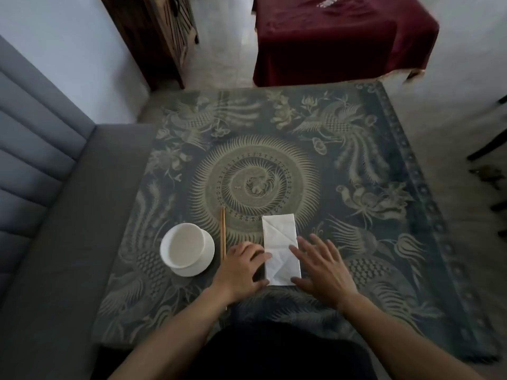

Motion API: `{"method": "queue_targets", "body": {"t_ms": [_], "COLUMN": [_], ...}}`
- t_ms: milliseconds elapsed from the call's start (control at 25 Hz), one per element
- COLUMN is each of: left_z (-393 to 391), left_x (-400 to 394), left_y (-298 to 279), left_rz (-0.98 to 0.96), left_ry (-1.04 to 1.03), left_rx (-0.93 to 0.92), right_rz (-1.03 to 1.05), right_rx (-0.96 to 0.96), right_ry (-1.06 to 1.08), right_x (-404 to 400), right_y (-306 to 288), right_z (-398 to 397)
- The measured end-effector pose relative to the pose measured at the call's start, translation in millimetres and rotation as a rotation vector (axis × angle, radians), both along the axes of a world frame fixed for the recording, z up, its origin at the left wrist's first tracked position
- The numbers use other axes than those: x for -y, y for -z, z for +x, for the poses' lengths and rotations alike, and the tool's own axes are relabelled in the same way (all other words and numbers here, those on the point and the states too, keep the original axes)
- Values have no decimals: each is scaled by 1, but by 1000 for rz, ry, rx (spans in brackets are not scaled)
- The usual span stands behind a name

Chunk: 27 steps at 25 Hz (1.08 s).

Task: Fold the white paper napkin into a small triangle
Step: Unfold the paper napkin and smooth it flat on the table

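White paper napkin (280,248) flat near desk (384,149) front edge, creased oblong. Left hand (241,272), right hand (321,272) spread loose, fingertips on long edges, gripping nothing. Likely light, limp, tearable; pinch corner.

Napkin (280,248) flat on surface (356,187), lying between hands, long side running away from person. Left hand (242,270) at napkin's left near edge, fingertips touching it. Right hand (321,268) at napkin's right near edge, fingers spread, overlapping edge. Chopsticks (223,234) just left of left hand, parallel to napkin, near end hidden behind left hand. Bowl (183,246) on saucer (204,259), left of chopsticks. Sofa (41,187) far left of left hand, beside surface. Covered table (343,45) well beyond both hands, past surface's far edge.
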<state>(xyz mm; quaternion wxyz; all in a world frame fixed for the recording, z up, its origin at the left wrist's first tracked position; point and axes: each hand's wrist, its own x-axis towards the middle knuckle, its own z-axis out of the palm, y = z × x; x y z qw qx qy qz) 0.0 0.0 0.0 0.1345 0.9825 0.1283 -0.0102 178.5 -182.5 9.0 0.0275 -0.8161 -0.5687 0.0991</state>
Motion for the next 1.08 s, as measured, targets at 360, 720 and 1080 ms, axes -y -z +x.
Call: {"method": "queue_targets", "body": {"t_ms": [360,720,1080], "left_z": [-3,-1,12], "left_x": [11,14,17], "left_y": [12,16,7], "left_rz": [-59,-107,-133], "left_ry": [86,52,39], "left_rx": [-51,61,114], "right_rz": [-30,100,124], "right_rx": [-72,-113,-141], "right_ry": [-127,-58,47], "right_x": [3,2,-5], "right_y": [16,17,18], "right_z": [-21,-23,-31]}}
